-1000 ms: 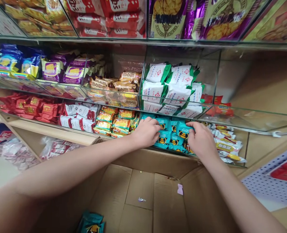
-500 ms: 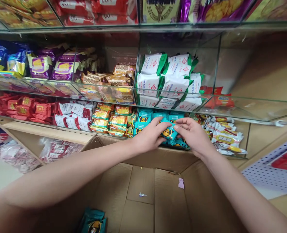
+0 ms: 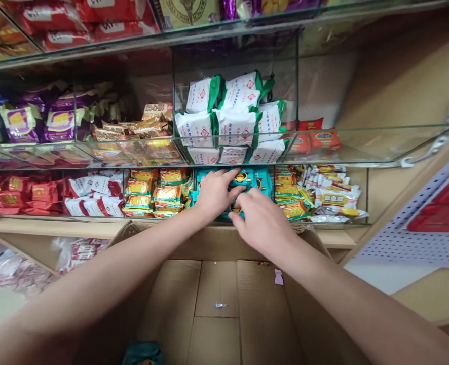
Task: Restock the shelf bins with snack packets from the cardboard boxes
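Right hand (image 3: 260,223) now further left, grip unclear — left hand (image 3: 214,191) fingers loose on teal packets (image 3: 263,180)

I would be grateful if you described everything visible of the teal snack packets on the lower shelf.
The teal snack packets are small glossy film pouches bearing a round yellow-and-black emblem. They lie stacked in one glass-fronted compartment of the lower shelf, below the white-and-green packets and between orange packets and a yellow-green pile. The left hand lies on them, fingers spread over the top; the right hand covers the front, so a grip cannot be confirmed.
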`<state>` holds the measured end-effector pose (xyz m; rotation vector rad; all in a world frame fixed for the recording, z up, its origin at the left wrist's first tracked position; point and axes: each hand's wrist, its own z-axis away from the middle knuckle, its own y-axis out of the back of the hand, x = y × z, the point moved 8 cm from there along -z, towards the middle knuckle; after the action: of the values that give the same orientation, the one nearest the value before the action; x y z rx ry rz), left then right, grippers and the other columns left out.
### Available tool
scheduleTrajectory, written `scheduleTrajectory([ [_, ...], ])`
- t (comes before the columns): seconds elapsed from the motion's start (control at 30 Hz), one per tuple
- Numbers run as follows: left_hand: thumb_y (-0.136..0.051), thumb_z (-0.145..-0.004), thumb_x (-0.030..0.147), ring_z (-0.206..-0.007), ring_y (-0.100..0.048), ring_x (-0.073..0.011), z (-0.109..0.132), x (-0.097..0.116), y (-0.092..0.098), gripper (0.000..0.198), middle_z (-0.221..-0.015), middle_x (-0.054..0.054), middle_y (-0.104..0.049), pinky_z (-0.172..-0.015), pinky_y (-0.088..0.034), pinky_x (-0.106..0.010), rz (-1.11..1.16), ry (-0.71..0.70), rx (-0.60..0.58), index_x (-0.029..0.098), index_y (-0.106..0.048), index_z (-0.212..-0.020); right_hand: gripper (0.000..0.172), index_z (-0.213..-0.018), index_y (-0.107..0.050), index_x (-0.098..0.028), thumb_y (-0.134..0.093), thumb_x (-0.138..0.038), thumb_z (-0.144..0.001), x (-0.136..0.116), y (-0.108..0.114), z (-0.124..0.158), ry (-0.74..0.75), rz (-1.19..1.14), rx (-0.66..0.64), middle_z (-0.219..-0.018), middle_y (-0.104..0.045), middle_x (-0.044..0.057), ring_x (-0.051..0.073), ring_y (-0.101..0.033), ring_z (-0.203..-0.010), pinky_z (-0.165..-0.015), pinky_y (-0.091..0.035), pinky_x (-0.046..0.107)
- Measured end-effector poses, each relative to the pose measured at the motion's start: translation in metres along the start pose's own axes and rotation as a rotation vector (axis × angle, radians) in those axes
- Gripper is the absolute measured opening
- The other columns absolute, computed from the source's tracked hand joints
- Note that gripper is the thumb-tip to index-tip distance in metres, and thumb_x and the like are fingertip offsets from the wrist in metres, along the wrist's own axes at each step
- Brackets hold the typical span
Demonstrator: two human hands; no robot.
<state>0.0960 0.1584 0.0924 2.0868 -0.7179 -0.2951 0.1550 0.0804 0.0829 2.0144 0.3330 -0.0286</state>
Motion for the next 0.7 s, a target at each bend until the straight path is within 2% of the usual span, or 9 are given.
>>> scheduleTrajectory([
  [0.13, -0.044, -0.081, 0.048, -0.089, -0.056, -0.0248, -0.018, 0.012, -0.008, 0.037, -0.089, -0.006, -0.065, -0.076, -0.036, -0.037, -0.200, 0.038, -0.022, 0.028, -0.055, -0.110, 0.018, -0.087, -0.057, -0.016, -0.045, -0.028, -0.080, -0.014, -0.013, 0.007, 0.104, 0.018, -0.117, -0.085, -0.058, 0.009, 0.023, -0.056, -0.082, -0.065, -0.043, 0.032],
  [0.23, -0.036, -0.084, 0.047, -0.085, -0.058, -0.0252, -0.029, 0.023, -0.016, 0.037, -0.085, -0.009, -0.065, -0.076, -0.036, -0.038, -0.258, 0.029, -0.070, 0.023, -0.057, -0.103, 0.020, -0.088, -0.057, -0.015, -0.042, -0.027, -0.082, -0.015, -0.015, 0.007, 0.142, 0.001, -0.140, -0.085, -0.059, 0.010, 0.023, -0.056, -0.082, -0.066, -0.043, 0.032],
  [0.4, -0.025, -0.088, 0.035, -0.094, -0.055, -0.0257, -0.041, 0.036, -0.028, 0.038, -0.099, -0.012, -0.061, -0.080, -0.038, -0.038, -0.284, -0.052, -0.134, 0.018, -0.048, -0.114, 0.023, -0.092, -0.058, -0.014, -0.044, -0.028, -0.080, -0.011, -0.015, 0.008, 0.157, -0.025, -0.177, -0.091, -0.060, 0.012, 0.024, -0.056, -0.087, -0.070, -0.043, 0.032],
  [0.47, -0.023, -0.089, 0.032, -0.098, -0.054, -0.0252, -0.046, 0.037, -0.032, 0.038, -0.105, -0.012, -0.059, -0.082, -0.038, -0.037, -0.274, -0.059, -0.132, 0.019, -0.049, -0.113, 0.023, -0.091, -0.058, -0.014, -0.046, -0.029, -0.079, -0.011, -0.015, 0.009, 0.180, -0.030, -0.173, -0.090, -0.061, 0.012, 0.024, -0.056, -0.085, -0.068, -0.043, 0.032],
  [0.57, -0.021, -0.088, 0.030, -0.099, -0.053, -0.0273, -0.056, 0.039, -0.040, 0.040, -0.108, -0.013, -0.058, -0.083, -0.039, -0.040, -0.264, -0.031, -0.134, 0.017, -0.053, -0.110, 0.022, -0.088, -0.060, -0.015, -0.048, -0.031, -0.078, -0.010, -0.018, 0.010, 0.204, -0.033, -0.170, -0.087, -0.062, 0.012, 0.024, -0.057, -0.082, -0.065, -0.044, 0.032],
  [0.7, -0.027, -0.085, 0.022, -0.099, -0.053, -0.0322, -0.068, 0.045, -0.053, 0.038, -0.104, -0.016, -0.059, -0.082, -0.039, -0.047, -0.263, 0.025, -0.251, 0.014, -0.056, -0.108, 0.021, -0.081, -0.063, -0.014, -0.053, -0.032, -0.075, -0.012, -0.022, 0.010, 0.243, -0.027, -0.207, -0.080, -0.063, 0.012, 0.024, -0.058, -0.079, -0.068, -0.044, 0.033],
])
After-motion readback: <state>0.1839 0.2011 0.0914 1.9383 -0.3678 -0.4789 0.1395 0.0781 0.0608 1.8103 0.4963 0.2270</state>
